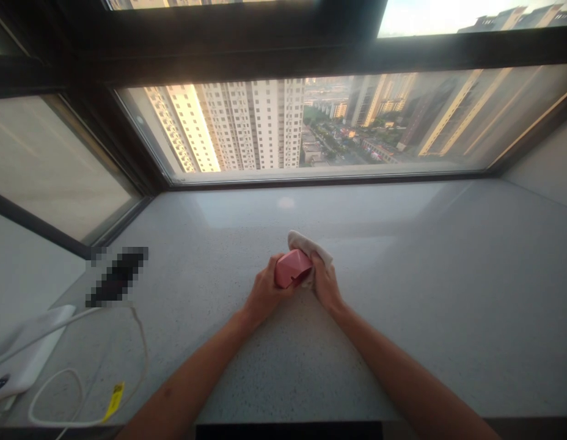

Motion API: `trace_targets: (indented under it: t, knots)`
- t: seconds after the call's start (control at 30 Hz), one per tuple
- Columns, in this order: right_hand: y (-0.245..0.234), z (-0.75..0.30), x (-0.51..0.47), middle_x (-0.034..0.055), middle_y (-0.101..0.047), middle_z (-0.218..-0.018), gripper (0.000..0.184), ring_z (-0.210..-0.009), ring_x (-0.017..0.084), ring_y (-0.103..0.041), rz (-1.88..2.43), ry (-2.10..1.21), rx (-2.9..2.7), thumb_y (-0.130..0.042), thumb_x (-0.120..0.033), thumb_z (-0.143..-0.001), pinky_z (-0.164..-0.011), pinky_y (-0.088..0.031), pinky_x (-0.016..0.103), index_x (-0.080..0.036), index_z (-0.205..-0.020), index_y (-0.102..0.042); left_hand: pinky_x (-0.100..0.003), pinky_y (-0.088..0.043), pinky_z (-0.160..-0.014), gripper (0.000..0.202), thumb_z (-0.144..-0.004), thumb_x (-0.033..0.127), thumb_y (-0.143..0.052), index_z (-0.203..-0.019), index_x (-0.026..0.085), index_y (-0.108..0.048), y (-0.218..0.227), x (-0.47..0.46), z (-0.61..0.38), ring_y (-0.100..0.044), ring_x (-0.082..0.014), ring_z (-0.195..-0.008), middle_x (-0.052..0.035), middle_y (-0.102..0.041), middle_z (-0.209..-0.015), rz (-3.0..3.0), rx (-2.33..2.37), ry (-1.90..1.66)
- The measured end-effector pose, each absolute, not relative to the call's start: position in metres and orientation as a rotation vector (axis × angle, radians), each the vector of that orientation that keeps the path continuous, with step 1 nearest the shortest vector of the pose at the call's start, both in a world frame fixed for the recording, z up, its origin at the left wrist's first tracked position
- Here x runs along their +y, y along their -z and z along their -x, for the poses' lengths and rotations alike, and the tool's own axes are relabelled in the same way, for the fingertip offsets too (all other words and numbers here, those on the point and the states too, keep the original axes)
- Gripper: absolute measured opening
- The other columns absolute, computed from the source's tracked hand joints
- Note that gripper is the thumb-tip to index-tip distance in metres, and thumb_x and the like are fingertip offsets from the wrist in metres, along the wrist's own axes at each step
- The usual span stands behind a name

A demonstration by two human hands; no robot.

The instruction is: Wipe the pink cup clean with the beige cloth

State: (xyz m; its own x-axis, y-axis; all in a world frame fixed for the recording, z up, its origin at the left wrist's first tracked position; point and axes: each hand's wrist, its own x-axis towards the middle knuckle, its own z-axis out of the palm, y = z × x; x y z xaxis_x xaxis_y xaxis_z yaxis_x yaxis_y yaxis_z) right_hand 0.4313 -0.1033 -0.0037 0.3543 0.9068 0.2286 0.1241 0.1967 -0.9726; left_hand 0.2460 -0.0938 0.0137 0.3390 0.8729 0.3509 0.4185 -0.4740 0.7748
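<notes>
A pink faceted container (293,267), perhaps a small pot or cup, is tilted on its side with its opening toward the lower right. My left hand (265,287) is closed round its left side. On the other side, my right hand (327,284) grips a pale cloth (308,244) and presses it to the container's rim. Part of the cloth sticks out above the container, and a fold shows beneath my right fingers. Both hands are over the middle of the speckled sill (210,244). What lies inside the container cannot be made out.
To the left lie a white device (31,360), perhaps a power bank, and a white cable (77,421) with a yellow tag (113,400). A blurred-out dark object (117,277) is behind them. Dark window frames (311,180) border the sill at the back.
</notes>
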Motion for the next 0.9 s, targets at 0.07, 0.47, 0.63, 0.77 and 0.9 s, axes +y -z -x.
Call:
trace_targets:
  t: [0.07, 0.47, 0.63, 0.77, 0.9]
  knots:
    - [-0.004, -0.432, -0.106, 0.0076, -0.082, -0.106, 0.045, -0.097, 0.027, -0.076, 1.171, -0.631, -1.209, -0.051, -0.055, -0.109, -0.089, -0.063, 0.043, -0.022, -0.121, -0.079, -0.032, -0.058, -0.084, 0.061, -0.090, 0.034, -0.079, -0.143, 0.025, -0.050, -0.010, -0.092, -0.246, -0.073, -0.0209, -0.094, -0.0083, -0.076, -0.117, -2.061, 1.078, -1.014]
    - [-0.036, -0.443, -0.120, 0.0107, -0.064, -0.156, 0.059, -0.148, 0.040, -0.054, 1.066, 0.167, -1.938, -0.055, -0.029, -0.098, -0.119, -0.046, 0.064, -0.028, -0.156, -0.059, -0.058, -0.050, -0.120, 0.071, -0.086, 0.042, -0.084, -0.145, 0.021, -0.052, 0.002, -0.085, -0.248, -0.061, -0.0400, -0.142, -0.0170, -0.067, -0.145, -2.199, 1.029, -0.960]
    - [-0.041, -0.426, -0.130, 0.0118, -0.061, -0.160, 0.066, -0.153, 0.041, -0.048, 0.970, 0.183, -2.095, -0.056, -0.032, -0.097, -0.128, -0.036, 0.066, -0.024, -0.162, -0.052, -0.051, -0.065, -0.089, 0.031, -0.093, 0.044, -0.072, -0.113, 0.021, -0.069, 0.014, -0.082, -0.240, -0.076, -0.0341, -0.097, -0.0118, -0.080, -0.108, -2.117, 0.972, -0.955]
    - [-0.042, -0.421, -0.134, 0.0115, -0.060, -0.160, 0.071, -0.153, 0.040, -0.048, 0.913, 0.186, -2.121, -0.056, -0.027, -0.094, -0.130, -0.033, 0.066, -0.023, -0.164, -0.049, -0.049, -0.064, -0.079, 0.021, -0.095, 0.042, -0.066, -0.098, 0.022, -0.071, 0.020, -0.080, -0.240, -0.073, -0.0329, -0.090, -0.0104, -0.079, -0.089, -2.126, 0.965, -0.881]
    - [-0.042, -0.422, -0.131, 0.0108, -0.063, -0.157, 0.065, -0.152, 0.039, -0.051, 0.941, 0.134, -2.023, -0.054, -0.027, -0.096, -0.128, -0.037, 0.063, -0.026, -0.160, -0.055, -0.037, -0.059, -0.065, 0.026, -0.087, 0.043, -0.074, -0.082, 0.019, -0.068, 0.008, -0.085, -0.241, -0.069, -0.0258, -0.074, -0.0058, -0.073, -0.075, -2.071, 1.034, -0.862]
